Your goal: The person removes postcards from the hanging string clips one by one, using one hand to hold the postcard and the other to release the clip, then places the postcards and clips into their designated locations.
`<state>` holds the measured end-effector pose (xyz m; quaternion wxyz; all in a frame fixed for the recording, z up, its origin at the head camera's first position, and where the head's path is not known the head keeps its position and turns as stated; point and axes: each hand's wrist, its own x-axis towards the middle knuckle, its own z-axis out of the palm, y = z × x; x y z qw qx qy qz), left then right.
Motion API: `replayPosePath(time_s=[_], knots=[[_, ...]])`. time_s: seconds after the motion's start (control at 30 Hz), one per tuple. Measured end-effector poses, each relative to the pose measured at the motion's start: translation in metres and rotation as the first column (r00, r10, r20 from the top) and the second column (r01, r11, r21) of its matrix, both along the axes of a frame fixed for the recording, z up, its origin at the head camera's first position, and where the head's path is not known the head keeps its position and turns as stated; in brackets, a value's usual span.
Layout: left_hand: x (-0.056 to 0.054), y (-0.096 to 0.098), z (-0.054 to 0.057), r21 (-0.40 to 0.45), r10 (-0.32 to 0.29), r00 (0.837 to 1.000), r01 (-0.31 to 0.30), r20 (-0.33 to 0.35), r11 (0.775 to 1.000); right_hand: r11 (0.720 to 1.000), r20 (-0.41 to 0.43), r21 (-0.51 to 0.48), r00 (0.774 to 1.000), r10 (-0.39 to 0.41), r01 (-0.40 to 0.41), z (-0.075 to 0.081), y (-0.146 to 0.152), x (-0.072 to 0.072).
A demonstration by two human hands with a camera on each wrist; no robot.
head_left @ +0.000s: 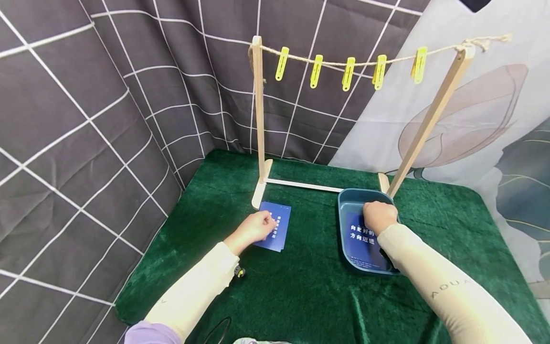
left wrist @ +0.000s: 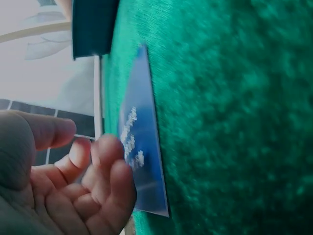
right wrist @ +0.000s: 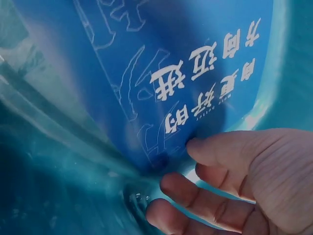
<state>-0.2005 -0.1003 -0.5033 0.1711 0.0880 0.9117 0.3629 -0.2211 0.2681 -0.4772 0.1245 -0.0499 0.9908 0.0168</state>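
Toward the desk's (head_left: 309, 296) left edge, blue cards (head_left: 281, 224) are overhung by the left hand (head_left: 256, 226), its fingers loosely bent, thumb held apart. Toward the right edge, another blue card (head_left: 363, 246) is held within a basin (head_left: 342, 229); beside it the right hand (head_left: 380, 216) is placed, but whether the card is pinched cannot be told.

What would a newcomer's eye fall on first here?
Probably the five yellow clips in a row on the rope between two wooden posts. Then the blue basin, right of centre, with the right hand inside. Blue printed sheets lie inside it and by the left hand.
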Motion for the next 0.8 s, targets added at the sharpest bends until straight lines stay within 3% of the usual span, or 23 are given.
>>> replayPosePath(time_s=[0.1, 0.23, 0.47, 0.8], knots=[[-0.002, 0.003, 0.002, -0.126, 0.022, 0.999, -0.027, -0.044, 0.992, 1.000, 0.004, -0.004, 1.000, 0.001, -0.001, 0.001, 0.000, -0.001], [-0.003, 0.005, -0.002, -0.273, 0.082, 0.994, -0.099, -0.074, 0.957, 1.000, -0.008, -0.017, 1.000, 0.005, -0.005, 0.004, 0.000, 0.000], [-0.002, 0.005, -0.005, -0.348, 0.190, 0.972, -0.226, -0.135, 0.910, 0.998, -0.031, -0.045, 0.999, -0.044, 0.043, 0.026, 0.001, -0.007], [-0.001, 0.007, -0.001, -0.484, 0.176, 0.982, -0.186, -0.066, 0.855, 0.974, -0.151, -0.193, 0.978, -0.147, 0.116, 0.078, 0.004, -0.007]])
